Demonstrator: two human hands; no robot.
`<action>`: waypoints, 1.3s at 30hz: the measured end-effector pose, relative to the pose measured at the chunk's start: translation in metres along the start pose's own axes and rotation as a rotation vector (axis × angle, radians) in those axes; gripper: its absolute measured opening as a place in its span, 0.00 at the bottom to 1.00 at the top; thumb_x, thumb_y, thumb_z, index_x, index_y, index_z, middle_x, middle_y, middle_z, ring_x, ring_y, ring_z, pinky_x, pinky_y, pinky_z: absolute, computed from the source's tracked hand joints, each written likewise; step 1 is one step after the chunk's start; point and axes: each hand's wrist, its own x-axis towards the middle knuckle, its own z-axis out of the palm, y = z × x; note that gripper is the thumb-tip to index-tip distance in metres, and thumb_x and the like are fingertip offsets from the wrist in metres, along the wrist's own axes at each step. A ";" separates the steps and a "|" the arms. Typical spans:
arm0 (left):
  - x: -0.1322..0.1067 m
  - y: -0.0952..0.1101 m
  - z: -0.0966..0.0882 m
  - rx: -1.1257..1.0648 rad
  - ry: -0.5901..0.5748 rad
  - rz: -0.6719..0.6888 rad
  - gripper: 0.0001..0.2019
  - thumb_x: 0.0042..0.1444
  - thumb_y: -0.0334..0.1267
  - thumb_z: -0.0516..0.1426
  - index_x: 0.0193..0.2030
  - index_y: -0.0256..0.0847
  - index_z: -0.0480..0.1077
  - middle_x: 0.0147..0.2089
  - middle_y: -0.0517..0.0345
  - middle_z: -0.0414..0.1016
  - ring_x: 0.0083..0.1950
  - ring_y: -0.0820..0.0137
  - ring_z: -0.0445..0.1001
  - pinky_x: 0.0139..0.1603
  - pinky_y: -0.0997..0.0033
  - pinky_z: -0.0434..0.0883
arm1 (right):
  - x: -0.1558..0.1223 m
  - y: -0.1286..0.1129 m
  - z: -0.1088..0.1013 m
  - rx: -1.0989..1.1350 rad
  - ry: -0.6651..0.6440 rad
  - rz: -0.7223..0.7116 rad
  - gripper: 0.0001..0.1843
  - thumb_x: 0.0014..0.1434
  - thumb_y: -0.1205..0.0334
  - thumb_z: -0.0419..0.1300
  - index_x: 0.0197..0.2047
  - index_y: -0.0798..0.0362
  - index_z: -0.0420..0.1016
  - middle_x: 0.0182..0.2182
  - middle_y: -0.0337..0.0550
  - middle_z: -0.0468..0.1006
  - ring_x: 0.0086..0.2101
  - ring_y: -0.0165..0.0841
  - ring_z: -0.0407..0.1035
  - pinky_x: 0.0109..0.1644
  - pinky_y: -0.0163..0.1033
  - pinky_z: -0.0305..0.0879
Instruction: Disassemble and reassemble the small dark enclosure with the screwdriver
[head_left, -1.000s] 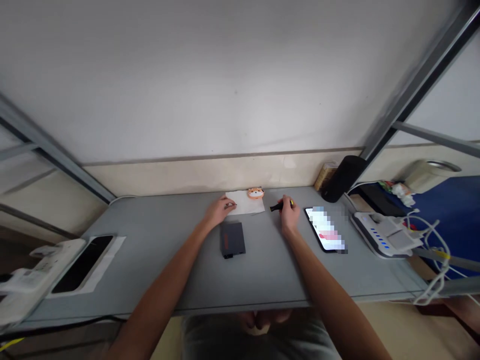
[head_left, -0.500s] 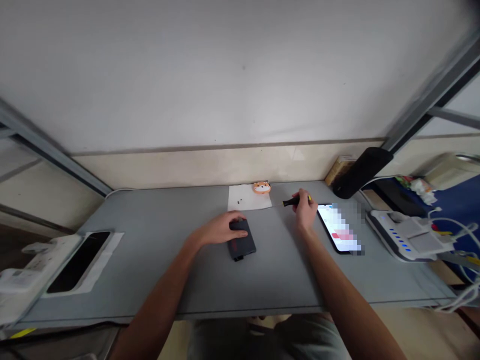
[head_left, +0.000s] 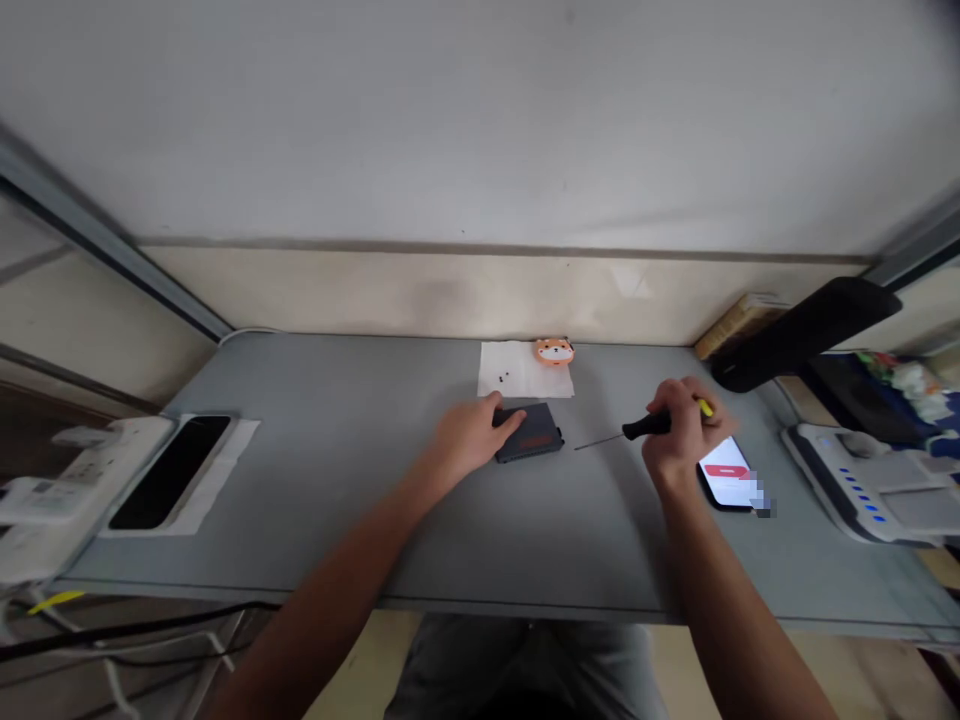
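My left hand (head_left: 480,432) grips the left end of a dark flat rectangular box (head_left: 536,436) with faint red lettering, which rests on the grey desk (head_left: 315,450). Thumb and fingers lie around its edges. In my right hand (head_left: 682,430) is a screwdriver (head_left: 646,426) with a black and yellow handle. Its thin shaft points left and slightly down, the tip a little apart from the box's right end. Behind the box lies a white paper (head_left: 525,372) with a few tiny dark pieces (head_left: 503,378) on it, too small to name surely.
An orange animal-face case (head_left: 555,351) sits on the paper's corner. To the right are a lit phone (head_left: 731,480), a power strip (head_left: 855,490) and a black cylinder (head_left: 802,335) leaning near the wall. A dark phone (head_left: 172,475) lies at left on white paper.
The box has turned from lengthwise to crosswise under my left hand. My right hand has moved the screwdriver closer to me, now partly over the lit phone. The whole view has shifted.
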 end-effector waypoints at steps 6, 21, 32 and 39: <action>0.002 0.003 -0.001 0.005 -0.016 0.005 0.18 0.67 0.55 0.55 0.42 0.42 0.76 0.33 0.51 0.80 0.35 0.60 0.77 0.35 0.66 0.63 | -0.022 -0.005 0.006 -0.056 -0.342 -0.234 0.22 0.61 0.61 0.57 0.15 0.51 0.65 0.13 0.34 0.64 0.16 0.26 0.58 0.22 0.34 0.52; 0.008 -0.006 0.003 0.022 -0.018 0.079 0.15 0.70 0.46 0.51 0.42 0.45 0.77 0.33 0.54 0.80 0.36 0.61 0.78 0.37 0.66 0.65 | -0.057 -0.015 0.026 0.111 -0.407 -0.506 0.15 0.67 0.68 0.52 0.27 0.48 0.64 0.17 0.34 0.64 0.19 0.28 0.58 0.23 0.35 0.53; 0.008 -0.013 -0.003 0.003 0.034 0.174 0.16 0.70 0.40 0.50 0.56 0.47 0.76 0.44 0.55 0.84 0.42 0.63 0.80 0.44 0.68 0.70 | -0.053 -0.015 0.023 0.028 -0.425 -0.274 0.23 0.69 0.56 0.52 0.21 0.49 0.66 0.16 0.36 0.68 0.18 0.28 0.61 0.23 0.35 0.55; -0.008 0.000 -0.015 -0.211 -0.048 0.395 0.13 0.63 0.49 0.59 0.48 0.46 0.80 0.38 0.57 0.81 0.38 0.66 0.77 0.43 0.69 0.71 | -0.037 -0.009 0.027 -0.030 -0.124 0.179 0.28 0.65 0.41 0.51 0.20 0.49 0.64 0.18 0.36 0.64 0.21 0.29 0.60 0.27 0.36 0.57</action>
